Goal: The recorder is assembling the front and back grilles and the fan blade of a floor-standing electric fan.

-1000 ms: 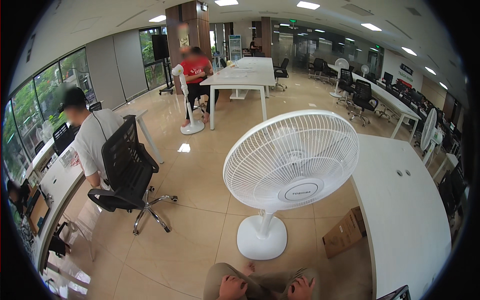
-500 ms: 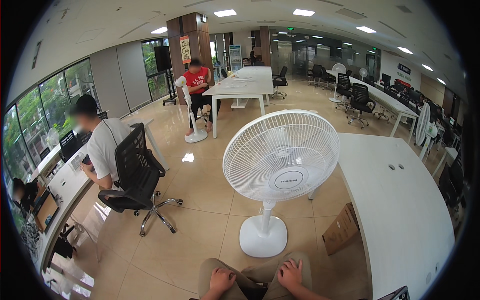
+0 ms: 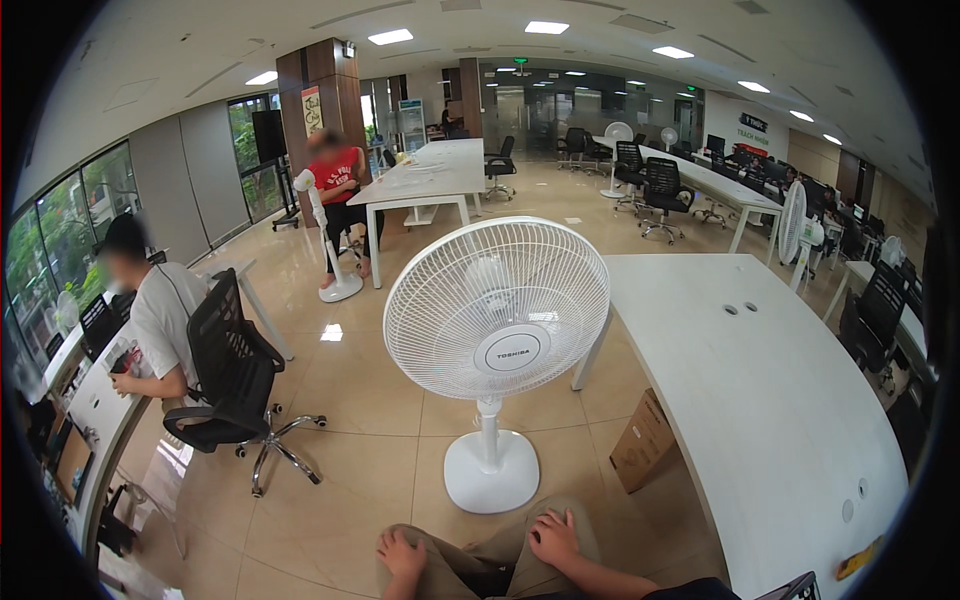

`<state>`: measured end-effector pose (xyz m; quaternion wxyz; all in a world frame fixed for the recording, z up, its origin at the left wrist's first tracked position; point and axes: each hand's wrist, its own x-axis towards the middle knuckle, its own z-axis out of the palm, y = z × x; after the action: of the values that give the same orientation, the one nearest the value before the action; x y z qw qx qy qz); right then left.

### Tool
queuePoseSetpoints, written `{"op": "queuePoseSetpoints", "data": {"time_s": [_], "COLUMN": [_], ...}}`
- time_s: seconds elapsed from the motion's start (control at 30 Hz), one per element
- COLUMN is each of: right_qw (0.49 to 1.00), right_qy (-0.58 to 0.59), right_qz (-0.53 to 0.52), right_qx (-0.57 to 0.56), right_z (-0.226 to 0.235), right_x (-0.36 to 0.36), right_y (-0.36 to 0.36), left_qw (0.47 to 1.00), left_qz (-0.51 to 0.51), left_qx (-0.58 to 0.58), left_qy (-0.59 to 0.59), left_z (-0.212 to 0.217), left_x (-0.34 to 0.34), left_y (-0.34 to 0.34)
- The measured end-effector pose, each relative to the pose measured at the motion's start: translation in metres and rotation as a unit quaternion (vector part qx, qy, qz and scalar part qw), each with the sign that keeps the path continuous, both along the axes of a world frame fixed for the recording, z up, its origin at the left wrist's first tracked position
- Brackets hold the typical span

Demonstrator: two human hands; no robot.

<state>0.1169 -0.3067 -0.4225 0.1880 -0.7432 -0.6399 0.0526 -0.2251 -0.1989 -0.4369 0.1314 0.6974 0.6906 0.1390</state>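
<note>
Hands rest empty on the seated person's knees, left hand [image 3: 403, 553] and right hand [image 3: 553, 537] both loose, with a white pedestal fan [image 3: 497, 330] standing on the floor just ahead, needing a forward reach.

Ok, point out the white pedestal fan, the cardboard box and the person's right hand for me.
white pedestal fan [image 3: 497, 308]: head view, front grille.
cardboard box [image 3: 641, 442]: head view, its side face under the table.
right hand [image 3: 553, 537]: head view, back of the hand, on the knee.
</note>
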Motion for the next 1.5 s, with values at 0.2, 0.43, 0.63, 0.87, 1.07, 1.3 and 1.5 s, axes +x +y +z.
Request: {"op": "queuePoseSetpoints", "data": {"time_s": [0.2, 0.43, 0.63, 0.87, 1.07, 1.3, 1.5], "right_qw": [1.0, 1.0, 0.988, 0.754, 0.531, 0.635, 0.52], "right_qy": [-0.006, -0.006, 0.079, 0.645, 0.846, 0.773, 0.853], "right_qz": [-0.012, -0.026, -0.052, -0.091, -0.001, 0.006, 0.017], "right_qx": [-0.027, 0.005, -0.122, -0.085, 0.042, 0.019, 0.039], "right_z": [0.005, 0.023, 0.025, 0.071, 0.122, 0.085, 0.088], "right_x": [0.006, 0.02, 0.03, 0.045, 0.034, 0.053, 0.036], "right_y": [-0.012, 0.0, 0.03, 0.137, 0.22, 0.272, 0.293], "left_qw": [0.983, 0.99, 0.989, 0.991, 0.994, 0.997, 0.996], "left_qz": [0.015, 0.019, 0.024, 0.018, 0.027, 0.044, 0.035], "left_qx": [-0.184, -0.137, -0.14, -0.128, -0.097, -0.061, -0.078], "left_qy": [0.018, 0.038, 0.042, 0.038, 0.029, 0.025, 0.023], "left_z": [0.017, 0.023, 0.023, 0.03, 0.025, 0.016, 0.011], "left_x": [-0.005, 0.021, 0.026, 0.033, 0.031, 0.048, 0.029], "left_y": [0.034, 0.04, 0.039, 0.035, 0.037, 0.04, 0.034]}}
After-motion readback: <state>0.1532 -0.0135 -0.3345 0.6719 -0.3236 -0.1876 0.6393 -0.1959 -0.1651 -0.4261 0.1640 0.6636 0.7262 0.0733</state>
